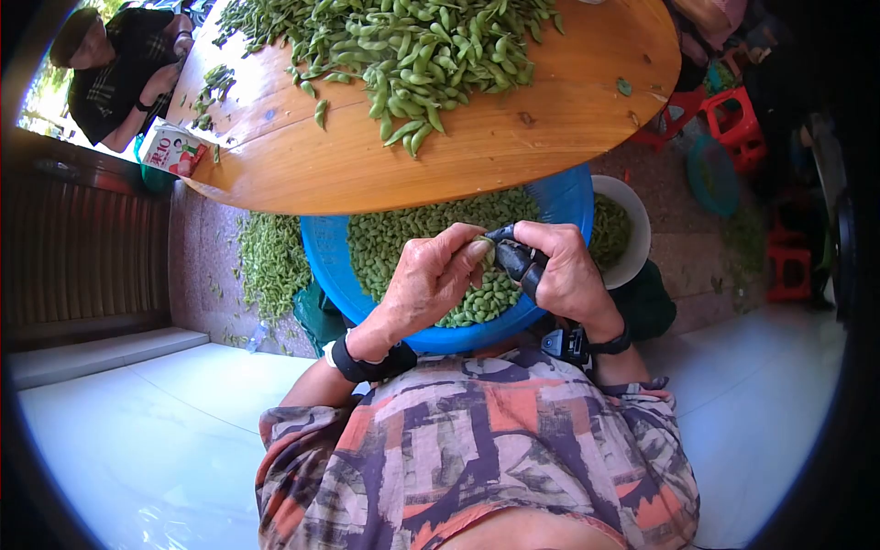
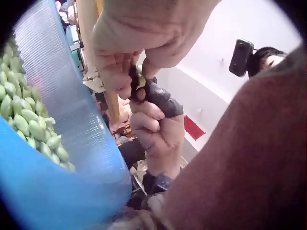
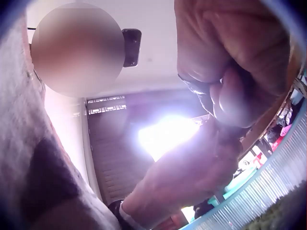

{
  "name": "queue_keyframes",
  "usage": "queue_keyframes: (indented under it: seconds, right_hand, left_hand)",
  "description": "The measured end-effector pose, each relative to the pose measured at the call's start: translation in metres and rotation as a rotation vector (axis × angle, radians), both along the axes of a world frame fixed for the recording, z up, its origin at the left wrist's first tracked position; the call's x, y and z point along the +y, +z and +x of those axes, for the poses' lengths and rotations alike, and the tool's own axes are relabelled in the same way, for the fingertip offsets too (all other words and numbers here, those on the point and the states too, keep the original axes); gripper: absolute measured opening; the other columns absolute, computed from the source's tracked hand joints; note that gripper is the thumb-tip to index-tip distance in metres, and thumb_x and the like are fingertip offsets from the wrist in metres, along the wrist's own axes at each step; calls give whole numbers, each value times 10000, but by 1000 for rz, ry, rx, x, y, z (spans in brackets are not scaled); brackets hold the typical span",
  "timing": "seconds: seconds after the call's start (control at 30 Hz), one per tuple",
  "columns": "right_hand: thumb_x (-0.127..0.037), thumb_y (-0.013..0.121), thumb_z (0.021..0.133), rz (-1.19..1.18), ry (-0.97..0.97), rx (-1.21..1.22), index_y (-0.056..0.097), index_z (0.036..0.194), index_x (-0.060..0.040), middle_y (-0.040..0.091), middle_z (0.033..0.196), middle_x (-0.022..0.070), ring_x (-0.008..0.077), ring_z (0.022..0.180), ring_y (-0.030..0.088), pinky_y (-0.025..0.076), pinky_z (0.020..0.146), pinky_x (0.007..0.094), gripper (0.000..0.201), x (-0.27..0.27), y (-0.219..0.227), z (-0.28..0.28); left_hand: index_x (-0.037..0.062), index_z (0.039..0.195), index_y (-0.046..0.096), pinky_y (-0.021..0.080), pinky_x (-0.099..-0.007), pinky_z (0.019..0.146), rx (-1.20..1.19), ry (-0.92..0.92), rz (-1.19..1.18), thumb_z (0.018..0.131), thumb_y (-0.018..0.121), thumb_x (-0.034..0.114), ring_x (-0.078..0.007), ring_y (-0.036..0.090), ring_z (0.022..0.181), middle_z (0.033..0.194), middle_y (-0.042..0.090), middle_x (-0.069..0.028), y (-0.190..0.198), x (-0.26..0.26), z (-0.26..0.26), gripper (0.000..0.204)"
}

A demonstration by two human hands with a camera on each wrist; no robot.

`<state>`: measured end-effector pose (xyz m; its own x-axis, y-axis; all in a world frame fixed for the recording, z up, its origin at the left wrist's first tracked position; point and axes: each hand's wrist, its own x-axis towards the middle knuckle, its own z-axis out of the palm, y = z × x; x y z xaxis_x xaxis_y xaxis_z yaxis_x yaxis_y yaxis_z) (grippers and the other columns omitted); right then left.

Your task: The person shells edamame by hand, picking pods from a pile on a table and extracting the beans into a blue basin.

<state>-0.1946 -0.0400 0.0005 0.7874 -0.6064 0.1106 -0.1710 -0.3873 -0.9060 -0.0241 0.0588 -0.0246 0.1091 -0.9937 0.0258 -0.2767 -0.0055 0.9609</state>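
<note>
Both hands meet over a blue basin [image 1: 316, 252], which holds many shelled green beans [image 1: 390, 234]. My left hand [image 1: 423, 277] pinches a green bean pod [image 2: 141, 79] between thumb and fingers. From the other side my right hand [image 1: 566, 268] grips the same pod, its fingers curled. Black coverings [image 1: 515, 260] wrap the right thumb and finger at the pod. Only a small part of the pod shows between the fingertips. In the right wrist view the right hand [image 3: 235, 62] is dark and close, with the left hand [image 3: 187, 175] below it.
A wooden table [image 1: 568, 110] ahead bears a heap of bean pods [image 1: 412, 55] and a carton [image 1: 172, 148]. Pods or husks [image 1: 270, 257] lie on the floor at left. A white bowl [image 1: 639, 229] stands right of the basin. Red stools [image 1: 733, 124] stand farther right. Another person [image 1: 119, 82] is at far left.
</note>
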Motion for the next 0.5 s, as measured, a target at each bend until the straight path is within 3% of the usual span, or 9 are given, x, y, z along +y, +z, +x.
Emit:
queue_keyframes:
  seconds: [0.13, 0.2, 0.33, 0.43, 0.5]
  right_hand:
    - [86, 576, 691, -190, -50, -27, 557, 846, 40, 521, 727, 204, 371, 676, 560, 446, 599, 384, 163, 11, -7, 7]
    - [92, 587, 657, -325, -166, -47, 574, 886, 37, 519, 745, 175, 387, 695, 554, 444, 590, 392, 235, 22, -19, 13]
    - [109, 605, 572, -423, -154, -6, 515, 961, 25, 481, 930, 193, 407, 769, 571, 502, 654, 450, 408, 38, -32, 20]
    - [114, 603, 564, -479, -199, -35, 514, 973, 31, 476, 937, 191, 406, 776, 576, 503, 652, 451, 426, 40, -31, 25]
    - [101, 623, 597, -492, -219, -45, 526, 977, 32, 485, 914, 190, 401, 777, 581, 500, 645, 448, 397, 36, -32, 25]
  left_hand:
    - [-18, 1191, 593, 453, -229, 517, 224, -28, 157, 1007, 523, 196, -76, 542, 535, 661, 632, -40, 2, 1, 5, 291]
    - [-26, 1228, 585, 457, -233, 538, 519, 23, 195, 1010, 503, 172, -73, 526, 549, 680, 614, -25, -5, 1, 0, 305]
    - [-31, 1188, 612, 407, -209, 525, 590, 225, 100, 986, 437, 90, -37, 446, 564, 687, 526, 36, -16, 0, -17, 293]
    - [-17, 1171, 630, 357, -203, 477, 743, 362, 119, 962, 444, 65, -23, 364, 513, 617, 468, 68, -13, -2, -28, 292]
    - [-21, 1189, 619, 345, -189, 494, 761, 326, 105, 953, 459, 62, -16, 366, 540, 673, 489, 67, -15, -3, -27, 298]
